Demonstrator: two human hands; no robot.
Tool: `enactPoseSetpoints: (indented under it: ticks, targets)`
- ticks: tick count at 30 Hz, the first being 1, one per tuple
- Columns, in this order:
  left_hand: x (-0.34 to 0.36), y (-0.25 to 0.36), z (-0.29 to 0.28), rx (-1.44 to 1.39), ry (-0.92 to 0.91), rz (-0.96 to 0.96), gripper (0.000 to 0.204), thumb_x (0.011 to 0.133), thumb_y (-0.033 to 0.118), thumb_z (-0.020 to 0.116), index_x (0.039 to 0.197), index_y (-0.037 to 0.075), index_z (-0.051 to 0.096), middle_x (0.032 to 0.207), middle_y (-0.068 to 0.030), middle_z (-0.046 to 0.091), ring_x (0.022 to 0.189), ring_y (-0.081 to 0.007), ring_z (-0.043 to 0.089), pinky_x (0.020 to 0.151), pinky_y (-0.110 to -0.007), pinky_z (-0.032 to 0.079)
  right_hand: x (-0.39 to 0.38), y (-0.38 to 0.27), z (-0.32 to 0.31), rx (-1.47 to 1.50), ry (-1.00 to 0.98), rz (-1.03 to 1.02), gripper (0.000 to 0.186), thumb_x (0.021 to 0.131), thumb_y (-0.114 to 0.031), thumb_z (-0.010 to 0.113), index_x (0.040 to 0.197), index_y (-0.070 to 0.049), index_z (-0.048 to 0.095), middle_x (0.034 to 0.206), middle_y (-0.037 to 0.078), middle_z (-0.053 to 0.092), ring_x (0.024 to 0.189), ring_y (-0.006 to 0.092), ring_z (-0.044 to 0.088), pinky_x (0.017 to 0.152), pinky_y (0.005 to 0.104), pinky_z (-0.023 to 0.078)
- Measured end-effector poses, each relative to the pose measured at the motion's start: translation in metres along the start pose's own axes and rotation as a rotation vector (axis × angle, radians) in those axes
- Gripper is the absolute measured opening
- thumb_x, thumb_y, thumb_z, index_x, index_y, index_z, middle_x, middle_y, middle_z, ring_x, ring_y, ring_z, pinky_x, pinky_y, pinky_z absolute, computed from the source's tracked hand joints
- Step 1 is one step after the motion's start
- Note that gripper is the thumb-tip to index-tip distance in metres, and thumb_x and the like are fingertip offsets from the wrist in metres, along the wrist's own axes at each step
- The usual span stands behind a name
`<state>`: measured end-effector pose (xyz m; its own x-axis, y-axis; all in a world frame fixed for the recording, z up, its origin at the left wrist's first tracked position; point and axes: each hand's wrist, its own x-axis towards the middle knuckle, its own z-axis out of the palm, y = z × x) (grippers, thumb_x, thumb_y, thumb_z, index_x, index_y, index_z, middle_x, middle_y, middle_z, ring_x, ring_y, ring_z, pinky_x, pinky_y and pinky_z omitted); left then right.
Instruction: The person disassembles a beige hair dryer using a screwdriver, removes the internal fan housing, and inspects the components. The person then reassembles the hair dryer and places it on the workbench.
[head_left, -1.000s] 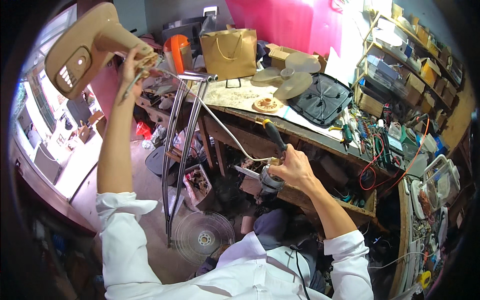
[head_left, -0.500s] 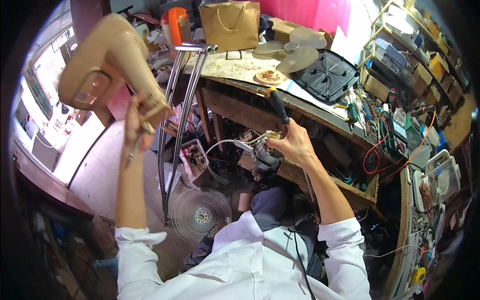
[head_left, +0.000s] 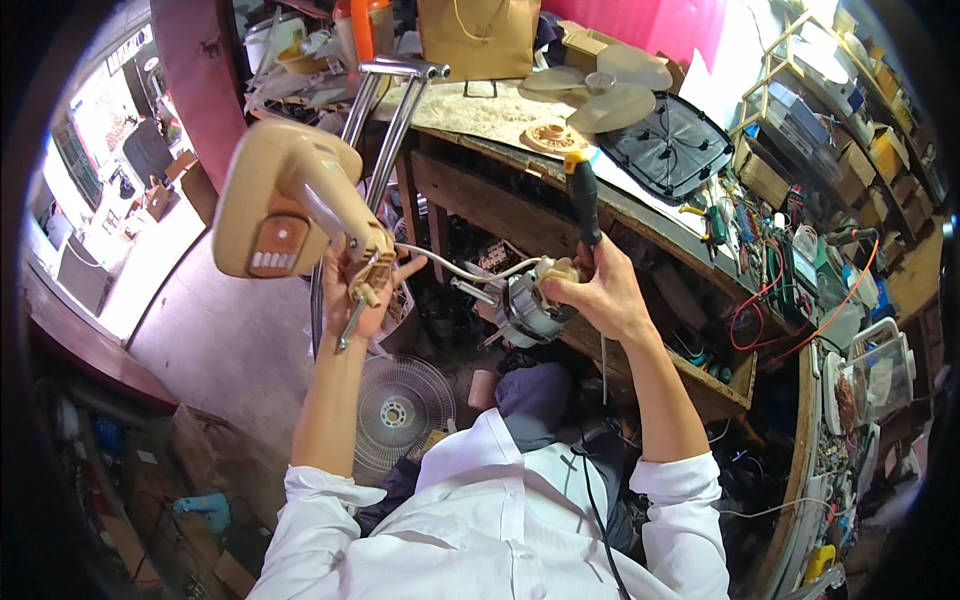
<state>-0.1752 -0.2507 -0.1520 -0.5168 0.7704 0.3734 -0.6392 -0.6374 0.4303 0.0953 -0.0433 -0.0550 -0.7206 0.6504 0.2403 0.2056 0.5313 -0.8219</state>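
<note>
My left hand [head_left: 368, 312] is closed around the neck of a beige fan stand [head_left: 325, 195], with its base tilted up at the left. A panel of white push buttons [head_left: 273, 262] shows on the base, and a metal rod sticks out below the neck. My right hand [head_left: 612, 292] holds a fan motor [head_left: 530, 312] with silver casing and a beige gear part. Between the same fingers stands an upright screwdriver [head_left: 581, 195] with a black and yellow handle. A white cable [head_left: 455, 268] runs from the stand's neck to the motor.
Metal crutch-like tubes [head_left: 400, 120] lean against the wooden workbench [head_left: 490, 105]. On it lie pale fan blades [head_left: 610, 95], a black grille cover [head_left: 668, 145] and a paper bag [head_left: 478, 40]. A round fan guard [head_left: 400, 410] sits on the floor. Tools and wires crowd the right side.
The fan stand has come down and right, closer to the motor, and turned so its buttons face me. My right hand keeps hold of the motor and screwdriver, having shifted slightly.
</note>
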Motion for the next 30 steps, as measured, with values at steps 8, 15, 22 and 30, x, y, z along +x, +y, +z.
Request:
enactPoseSetpoints:
  ticks: [8, 15, 22, 30]
  targets:
    - [0.053, 0.035, 0.062, 0.176, -0.029, 0.072, 0.053, 0.102, 0.050, 0.056, 0.125, 0.003, 0.062, 0.109, -0.0148, 0.068, 0.103, -0.0303, 0.067, 0.094, -0.050, 0.053, -0.011, -0.001, 0.023, -0.086, -0.100, 0.020, 0.053, 0.071, -0.032, 0.083, 0.102, 0.001, 0.056, 0.076, 0.009, 0.061, 0.068, 0.0189, 0.059, 0.066, 0.0335, 0.050]
    - [0.080, 0.024, 0.111, -0.019, -0.098, -0.110, 0.053, 0.095, 0.052, 0.065, 0.120, 0.006, 0.066, 0.107, -0.0167, 0.068, 0.101, -0.0292, 0.062, 0.077, -0.038, 0.046, -0.020, 0.009, 0.056, -0.407, -0.249, -0.046, 0.053, 0.073, -0.029, 0.085, 0.097, 0.000, 0.048, 0.083, 0.021, 0.065, 0.078, 0.0388, 0.068, 0.072, 0.0448, 0.055]
    - [0.085, -0.020, 0.076, 0.042, -0.002, -0.229, 0.050, 0.099, 0.048, 0.059, 0.123, 0.004, 0.063, 0.109, -0.0182, 0.067, 0.100, -0.0305, 0.063, 0.076, -0.039, 0.047, -0.039, 0.021, 0.037, -0.387, -0.053, -0.036, 0.053, 0.076, -0.020, 0.088, 0.103, 0.001, 0.048, 0.093, 0.019, 0.065, 0.088, 0.0381, 0.067, 0.079, 0.0444, 0.053]
    - [0.023, -0.105, -0.028, 0.215, 0.286, -0.241, 0.052, 0.102, 0.045, 0.058, 0.129, 0.000, 0.055, 0.112, -0.0159, 0.069, 0.099, -0.0317, 0.072, 0.083, -0.042, 0.062, -0.107, 0.014, -0.043, -0.112, 0.039, 0.165, 0.033, 0.086, -0.010, 0.079, 0.109, -0.002, 0.057, 0.081, 0.002, 0.063, 0.063, 0.0092, 0.052, 0.060, 0.0277, 0.045]
